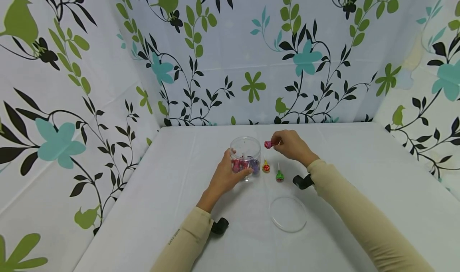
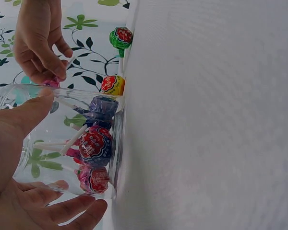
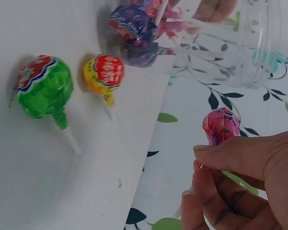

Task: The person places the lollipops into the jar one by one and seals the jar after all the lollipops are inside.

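A clear plastic jar [image 1: 245, 148] stands on the table, and my left hand [image 1: 228, 174] grips it around its side. Inside it lie several wrapped lollipops [image 2: 96, 146], red, pink and purple, their white sticks showing through the wall. To the right of the jar, my right hand [image 1: 292, 145] pinches a pink lollipop [image 3: 221, 125] near its stick, raised above the table. A yellow-and-red lollipop [image 1: 266, 167] and a green lollipop [image 1: 279, 176] stand head down on the table beside the jar, their sticks pointing up.
A round clear lid [image 1: 288, 230] lies on the white table [image 1: 143, 232] in front of the green lollipop. Patterned cloth [image 1: 223, 84] with leaves and birds hangs behind the table and along both sides. Black wrist devices [image 1: 220, 226] sit at both sleeves.
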The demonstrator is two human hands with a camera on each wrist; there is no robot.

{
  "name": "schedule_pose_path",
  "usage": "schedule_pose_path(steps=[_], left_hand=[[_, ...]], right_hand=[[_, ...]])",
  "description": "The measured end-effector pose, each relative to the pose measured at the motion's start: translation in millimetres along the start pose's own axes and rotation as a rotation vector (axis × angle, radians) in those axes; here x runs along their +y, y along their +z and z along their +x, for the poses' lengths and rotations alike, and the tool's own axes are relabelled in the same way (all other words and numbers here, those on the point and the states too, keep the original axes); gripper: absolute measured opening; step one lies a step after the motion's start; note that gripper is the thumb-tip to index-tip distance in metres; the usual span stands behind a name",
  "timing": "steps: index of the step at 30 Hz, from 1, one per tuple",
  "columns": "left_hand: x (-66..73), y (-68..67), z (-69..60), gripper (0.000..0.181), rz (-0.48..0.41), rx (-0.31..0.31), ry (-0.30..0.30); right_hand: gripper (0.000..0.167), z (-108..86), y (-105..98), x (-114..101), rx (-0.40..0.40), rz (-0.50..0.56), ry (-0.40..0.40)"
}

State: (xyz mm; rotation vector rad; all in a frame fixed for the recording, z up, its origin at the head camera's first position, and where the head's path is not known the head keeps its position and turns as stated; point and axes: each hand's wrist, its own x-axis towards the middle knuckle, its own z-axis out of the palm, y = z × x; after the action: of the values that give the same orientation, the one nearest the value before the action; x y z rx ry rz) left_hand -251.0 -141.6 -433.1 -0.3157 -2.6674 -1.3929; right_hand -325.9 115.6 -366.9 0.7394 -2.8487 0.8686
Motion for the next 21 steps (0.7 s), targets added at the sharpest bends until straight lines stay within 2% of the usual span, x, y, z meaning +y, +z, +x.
schedule_pose_path(steps=[13,21], left_hand=[[0.7,-0.2,0.5,0.100,0.010,0.000,-0.008],[-0.5,0.1,1.0,0.099,0.012,-0.005,-0.014]], right_hand=[[0.009,-2.2,-10,-21,0.053,0.013,-0.053],[0.008,-3.8,-12,-40,0.091,0.024,-0.118]])
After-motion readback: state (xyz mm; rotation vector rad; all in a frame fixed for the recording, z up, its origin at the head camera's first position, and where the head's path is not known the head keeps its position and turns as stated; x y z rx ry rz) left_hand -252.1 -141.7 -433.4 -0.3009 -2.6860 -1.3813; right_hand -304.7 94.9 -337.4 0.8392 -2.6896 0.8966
